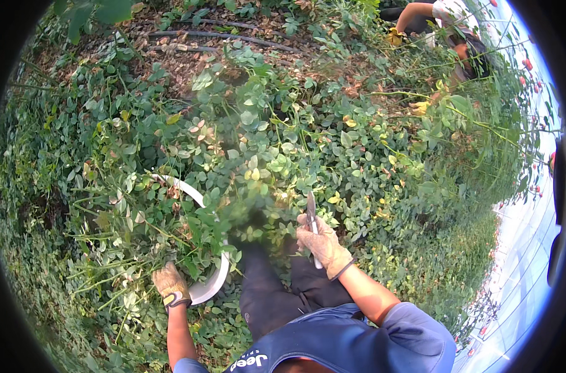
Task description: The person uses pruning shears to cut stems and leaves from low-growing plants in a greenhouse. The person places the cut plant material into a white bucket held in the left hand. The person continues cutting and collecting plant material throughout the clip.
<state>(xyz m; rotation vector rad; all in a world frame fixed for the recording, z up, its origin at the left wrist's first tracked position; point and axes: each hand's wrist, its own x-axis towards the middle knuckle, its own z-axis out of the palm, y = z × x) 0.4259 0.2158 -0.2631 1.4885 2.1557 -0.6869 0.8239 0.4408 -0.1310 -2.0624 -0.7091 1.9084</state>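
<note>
My right hand (324,246), in a pale work glove, is closed around the handles of pruning shears (311,214) whose dark blades point away from me. At the lower left my gloved left hand (171,283) reaches among cut green stems and leaves (124,261), beside the rim of a white round bucket (220,275). Its fingers are partly hidden by the foliage, so I cannot tell whether it grips a stem. Leafy cuttings (190,238) fill and overhang the bucket.
Dense leafy rose bushes (320,140) surround my legs. Dark irrigation hoses (236,36) cross dry leaf litter at the top. A co-worker in yellow gloves (395,37) bends among plants at the upper right. Long stems (483,125) arch there, near red blooms along the right edge.
</note>
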